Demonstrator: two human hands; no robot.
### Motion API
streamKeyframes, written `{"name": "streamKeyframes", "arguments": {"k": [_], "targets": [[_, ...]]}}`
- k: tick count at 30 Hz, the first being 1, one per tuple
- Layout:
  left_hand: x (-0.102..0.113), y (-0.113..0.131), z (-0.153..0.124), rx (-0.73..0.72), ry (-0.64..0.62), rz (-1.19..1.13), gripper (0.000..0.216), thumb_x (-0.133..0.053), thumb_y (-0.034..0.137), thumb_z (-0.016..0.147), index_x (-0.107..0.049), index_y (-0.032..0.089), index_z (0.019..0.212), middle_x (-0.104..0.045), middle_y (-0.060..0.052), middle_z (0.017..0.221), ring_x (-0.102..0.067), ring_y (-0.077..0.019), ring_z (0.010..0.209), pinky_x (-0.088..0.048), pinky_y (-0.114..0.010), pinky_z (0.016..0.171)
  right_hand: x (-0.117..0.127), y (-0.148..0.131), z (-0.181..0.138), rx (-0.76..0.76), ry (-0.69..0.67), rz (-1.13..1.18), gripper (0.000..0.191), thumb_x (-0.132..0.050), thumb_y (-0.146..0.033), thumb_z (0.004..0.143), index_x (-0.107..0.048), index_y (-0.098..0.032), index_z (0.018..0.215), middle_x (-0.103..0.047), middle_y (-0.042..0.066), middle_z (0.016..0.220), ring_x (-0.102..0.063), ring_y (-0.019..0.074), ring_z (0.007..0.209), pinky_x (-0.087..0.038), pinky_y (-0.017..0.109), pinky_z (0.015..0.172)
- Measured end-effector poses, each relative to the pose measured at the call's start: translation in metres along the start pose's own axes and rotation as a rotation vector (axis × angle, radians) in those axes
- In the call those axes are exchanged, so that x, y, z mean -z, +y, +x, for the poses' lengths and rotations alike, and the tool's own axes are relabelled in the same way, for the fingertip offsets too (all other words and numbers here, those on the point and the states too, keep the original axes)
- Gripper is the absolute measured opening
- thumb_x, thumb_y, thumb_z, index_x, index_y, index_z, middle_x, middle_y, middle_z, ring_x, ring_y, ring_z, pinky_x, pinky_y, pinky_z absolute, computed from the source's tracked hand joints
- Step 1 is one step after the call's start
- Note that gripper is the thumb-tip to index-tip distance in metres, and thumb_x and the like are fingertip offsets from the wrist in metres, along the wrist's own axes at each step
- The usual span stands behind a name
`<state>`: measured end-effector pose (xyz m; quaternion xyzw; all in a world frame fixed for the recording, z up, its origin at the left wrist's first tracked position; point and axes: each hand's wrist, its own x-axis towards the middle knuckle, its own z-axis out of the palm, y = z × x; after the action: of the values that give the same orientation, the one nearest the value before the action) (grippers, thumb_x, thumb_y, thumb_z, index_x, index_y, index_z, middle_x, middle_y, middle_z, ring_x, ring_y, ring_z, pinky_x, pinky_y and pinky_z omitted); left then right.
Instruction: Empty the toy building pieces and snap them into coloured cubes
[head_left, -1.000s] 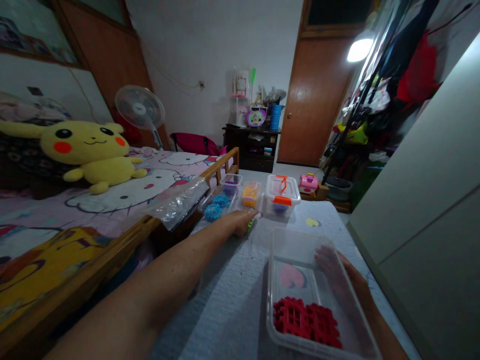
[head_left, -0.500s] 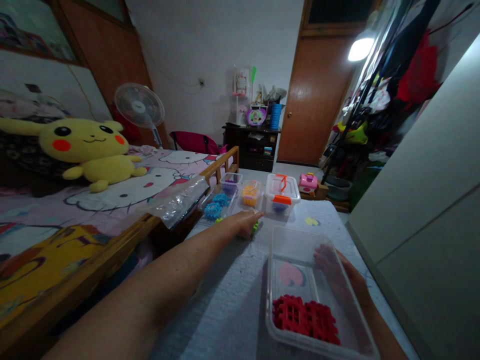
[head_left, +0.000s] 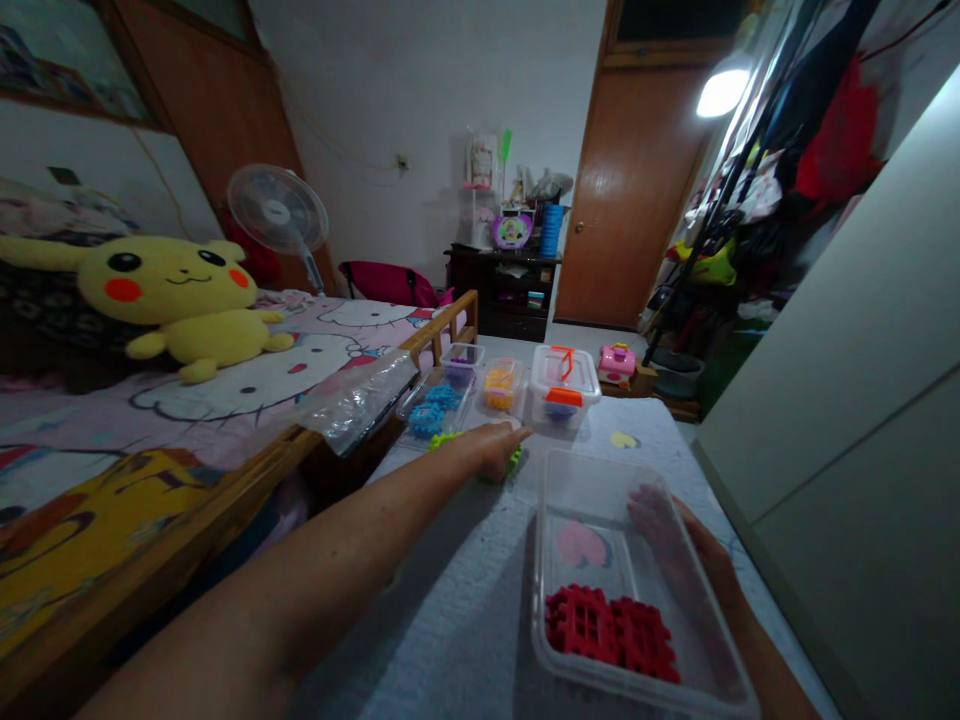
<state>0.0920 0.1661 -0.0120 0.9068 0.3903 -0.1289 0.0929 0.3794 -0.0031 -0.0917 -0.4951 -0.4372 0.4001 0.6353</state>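
Note:
My left hand (head_left: 496,446) reaches far forward, palm down, closed over green plastic pieces (head_left: 514,461) on the grey mat (head_left: 457,580). Another green piece (head_left: 436,439) lies just left of that wrist. My right hand (head_left: 679,545) grips the right wall of a clear plastic container (head_left: 592,490) and shows partly through the plastic. Red grid pieces (head_left: 611,630) lie in the container's near end.
Beyond my left hand stand small clear boxes: blue pieces (head_left: 429,415), purple pieces (head_left: 461,362), orange pieces (head_left: 501,385), and an orange-latched box (head_left: 562,380). A bed with a wooden rail (head_left: 352,420) and yellow plush toy (head_left: 176,300) runs along the left; a grey cabinet (head_left: 847,400) stands on the right.
My left hand has slid a little to the right with the green pieces under it, uncovering a green piece by the wrist. The right hand and container stay put.

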Motion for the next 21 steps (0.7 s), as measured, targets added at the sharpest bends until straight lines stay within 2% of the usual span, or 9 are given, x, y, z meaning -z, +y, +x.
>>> {"name": "streamKeyframes", "arguments": {"k": [3,6,12,16,21], "targets": [[-0.007,0.0,-0.003,0.005,-0.011,-0.007,0.108,-0.077,0.02,0.054,-0.023,0.028,0.147,-0.051,-0.015,0.134,-0.06,-0.0318,0.108,-0.051,-0.035,0.081,-0.001,0.001,0.0,0.011,0.001,-0.026,0.033,-0.08,-0.035,0.061,-0.074,-0.028,0.092,-0.071,0.005,0.111,-0.061,0.0341,0.111,-0.046,0.05,0.099],[-0.011,0.0,-0.005,0.003,-0.008,-0.01,0.113,-0.079,0.022,0.054,-0.017,0.032,0.147,-0.048,-0.014,0.136,-0.06,-0.0313,0.109,-0.05,-0.035,0.083,-0.001,0.005,0.001,0.011,0.022,-0.018,0.031,-0.079,-0.036,0.062,-0.074,-0.028,0.091,-0.071,0.005,0.109,-0.062,0.0338,0.108,-0.048,0.049,0.096],[-0.007,0.001,-0.011,-0.061,-0.01,0.012,0.116,-0.076,0.02,0.058,-0.005,0.034,0.149,-0.045,-0.011,0.138,-0.058,-0.0287,0.111,-0.048,-0.033,0.088,-0.003,0.008,0.005,-0.112,0.01,0.104,0.038,-0.074,-0.046,0.066,-0.073,-0.025,0.097,-0.074,0.008,0.101,-0.068,0.0324,0.091,-0.055,0.048,0.083],[-0.005,0.002,-0.015,-0.069,0.008,0.008,0.117,-0.073,0.019,0.059,-0.002,0.032,0.15,-0.046,-0.011,0.136,-0.059,-0.029,0.11,-0.049,-0.034,0.088,0.0,0.008,0.005,-0.102,0.012,0.092,0.034,-0.075,-0.044,0.066,-0.074,-0.025,0.094,-0.073,0.007,0.103,-0.067,0.0321,0.094,-0.054,0.047,0.085],[-0.009,0.004,-0.018,-0.056,0.043,0.01,0.116,-0.072,0.018,0.059,-0.002,0.033,0.15,-0.043,-0.011,0.138,-0.06,-0.0285,0.107,-0.05,-0.034,0.086,0.007,0.011,0.004,-0.028,0.012,0.007,0.035,-0.082,-0.029,0.057,-0.075,-0.027,0.091,-0.071,0.005,0.112,-0.061,0.0349,0.11,-0.048,0.05,0.097]]}}
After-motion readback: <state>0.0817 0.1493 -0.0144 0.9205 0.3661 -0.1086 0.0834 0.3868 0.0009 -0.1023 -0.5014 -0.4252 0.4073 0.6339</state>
